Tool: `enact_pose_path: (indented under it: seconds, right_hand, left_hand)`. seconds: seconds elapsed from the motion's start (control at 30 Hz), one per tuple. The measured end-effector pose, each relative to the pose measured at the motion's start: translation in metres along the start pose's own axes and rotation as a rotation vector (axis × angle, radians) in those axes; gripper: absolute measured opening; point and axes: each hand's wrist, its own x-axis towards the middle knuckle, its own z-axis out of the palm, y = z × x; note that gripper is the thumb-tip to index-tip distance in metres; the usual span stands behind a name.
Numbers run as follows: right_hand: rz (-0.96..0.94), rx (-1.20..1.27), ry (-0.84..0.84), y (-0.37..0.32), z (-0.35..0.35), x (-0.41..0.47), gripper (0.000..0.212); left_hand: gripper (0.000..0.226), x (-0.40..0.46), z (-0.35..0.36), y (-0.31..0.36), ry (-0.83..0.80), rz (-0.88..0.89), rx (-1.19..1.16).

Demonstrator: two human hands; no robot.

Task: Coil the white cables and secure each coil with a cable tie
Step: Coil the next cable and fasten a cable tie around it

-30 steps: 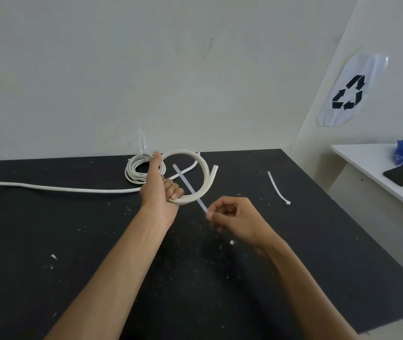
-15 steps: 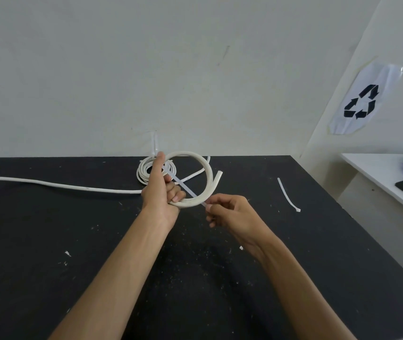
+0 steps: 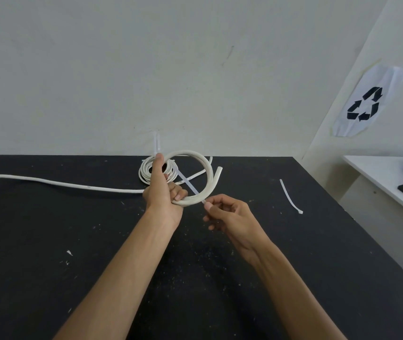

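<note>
Black table point(image 3: 48, 241) fills the lower view, white wall behind. Both forearms reach fwd from the bottom edge, converging near table centre. Left hand point(image 3: 162, 192) upright, thumb pointing up, fingers curled round the near-left side of the thick white coil point(image 3: 205, 173), held up on edge above the table. Right hand point(image 3: 230, 214) palm-down just beside it, thumb + forefinger pinching the near end of a translucent cable tie point(image 3: 187, 184) that runs diagonally through the coil's opening; other fingers loosely curled. Second, thinner coil point(image 3: 145, 173) lies behind the left hand, w/ a long white cable point(image 3: 48, 182) trailing left. Spare cable tie point(image 3: 290, 197) lies well apart, right.
</note>
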Motion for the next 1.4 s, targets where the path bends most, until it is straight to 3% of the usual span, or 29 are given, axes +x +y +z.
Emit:
enact_pose_path:
  seconds: [0.13, 0.43, 1.1, 1.23, 1.4]
  right_hand:
    - [-0.008, 0.011, 0.004, 0.003, 0.005, 0.001, 0.009]
    - [0.03, 0.038, 0.027, 0.006, 0.008, 0.002, 0.012]
    - [0.024, -0.019, 0.044, -0.006, 0.017, 0.007, 0.016]
    - [0.01, 0.035, 0.069, -0.012, 0.015, 0.002, 0.035]
    - [-0.027, 0.026, -0.006, -0.015, 0.01, -0.002, 0.041]
  left_hand:
    - [0.06, 0.003, -0.001, -0.004, -0.024, -0.009, 0.029]
    - [0.05, 0.0, -0.004, 0.0, -0.149, -0.025, 0.072]
    - [0.051, 0.0, -0.006, 0.004, -0.211, -0.019, 0.024]
    - [0.062, 0.0, -0.006, 0.005, -0.22, -0.023, -0.019]
    - [0.049, 0.001, -0.006, 0.005, -0.179, -0.047, -0.079]
